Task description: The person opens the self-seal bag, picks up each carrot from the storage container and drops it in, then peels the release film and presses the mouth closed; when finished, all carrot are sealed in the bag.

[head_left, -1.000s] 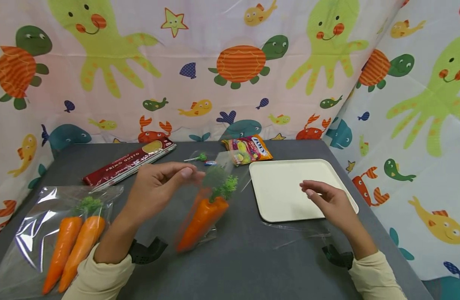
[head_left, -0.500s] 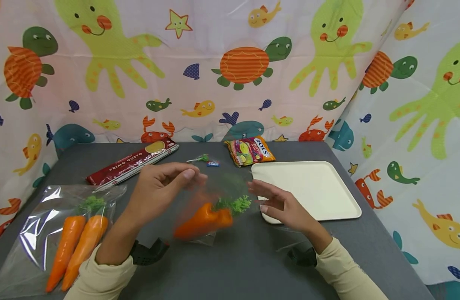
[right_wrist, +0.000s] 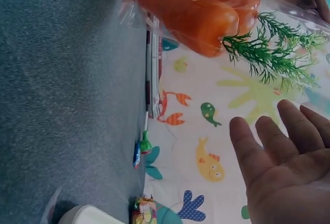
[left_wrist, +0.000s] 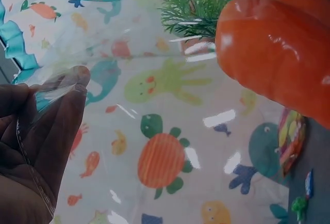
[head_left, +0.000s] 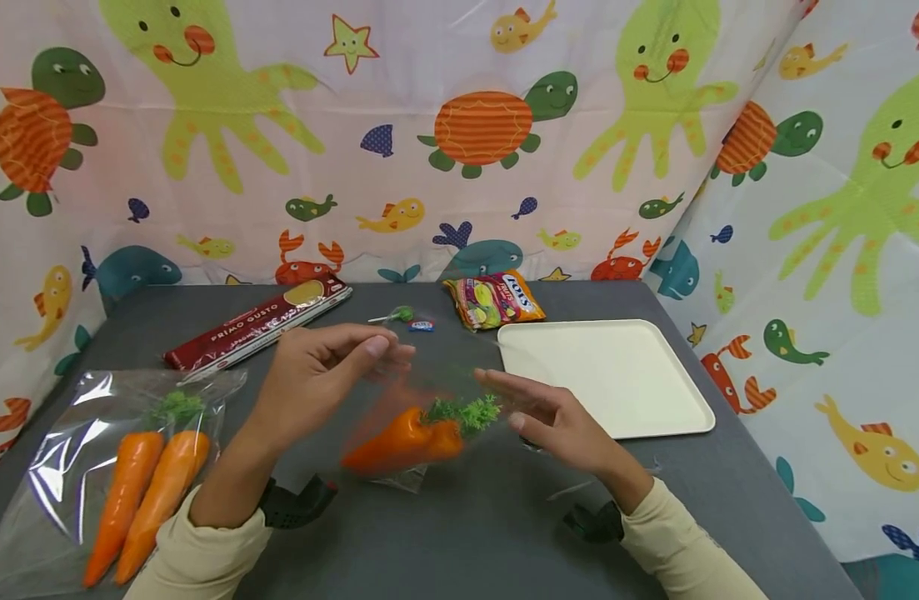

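My left hand (head_left: 317,387) pinches the top edge of a clear plastic bag (left_wrist: 56,87) between thumb and fingers. Inside it hang two orange carrots (right_wrist: 191,15), lying nearly level with their green leafy tops (head_left: 466,414) toward the right. A lower corner of the bag shows beneath them in the head view. My right hand (head_left: 564,421) is beside those leaves, fingers extended and palm facing the bag, as the right wrist view (right_wrist: 294,167) confirms. Another clear bag (head_left: 62,475) with two carrots (head_left: 147,500) lies flat at the left.
A cream tray (head_left: 609,379) lies at the right of the grey table (head_left: 444,550). Along the back are a red PRIMO GUSTO spaghetti pack (head_left: 257,325), a green lollipop (head_left: 404,313), a small blue sweet (head_left: 422,326) and a FOX'S candy bag (head_left: 494,300).
My right hand has moved left from over the tray to beside the held bag. The carrots in it have swung from steeply tilted to nearly level. My left hand keeps its pinch.
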The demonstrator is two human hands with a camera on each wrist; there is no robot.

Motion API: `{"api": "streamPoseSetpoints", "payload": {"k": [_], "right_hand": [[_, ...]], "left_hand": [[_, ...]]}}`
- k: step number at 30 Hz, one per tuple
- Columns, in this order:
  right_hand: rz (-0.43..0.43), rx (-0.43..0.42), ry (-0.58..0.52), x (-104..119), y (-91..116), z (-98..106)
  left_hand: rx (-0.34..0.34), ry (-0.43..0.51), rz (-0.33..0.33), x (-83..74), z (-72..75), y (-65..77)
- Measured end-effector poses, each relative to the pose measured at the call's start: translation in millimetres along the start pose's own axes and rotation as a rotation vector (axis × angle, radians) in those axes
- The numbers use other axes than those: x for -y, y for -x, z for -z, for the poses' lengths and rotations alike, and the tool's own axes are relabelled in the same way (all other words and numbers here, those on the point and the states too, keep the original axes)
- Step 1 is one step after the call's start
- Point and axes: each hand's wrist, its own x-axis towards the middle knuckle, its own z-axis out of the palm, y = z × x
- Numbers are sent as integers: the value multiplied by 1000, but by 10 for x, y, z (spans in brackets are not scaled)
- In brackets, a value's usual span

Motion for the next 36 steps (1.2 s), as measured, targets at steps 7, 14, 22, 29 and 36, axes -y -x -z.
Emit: {"api": "streamPoseSetpoints", "payload": {"k": [7, 14, 22, 29, 36], "right_hand": [[-53, -69, 103, 58, -53, 12], [-49, -169, 69, 124, -70, 65], [80, -283, 116, 330, -47, 173], [195, -377, 180, 534, -58, 219], [247, -369, 160, 631, -65, 199]], "left_hand": [[-25, -22, -1, -44, 47, -5], [-36, -45, -1, -37, 72, 4], [-30, -18, -8, -50, 80, -39], [-25, 62, -8, -3, 120, -10], [-51, 120, -10, 80, 152, 22]]}}
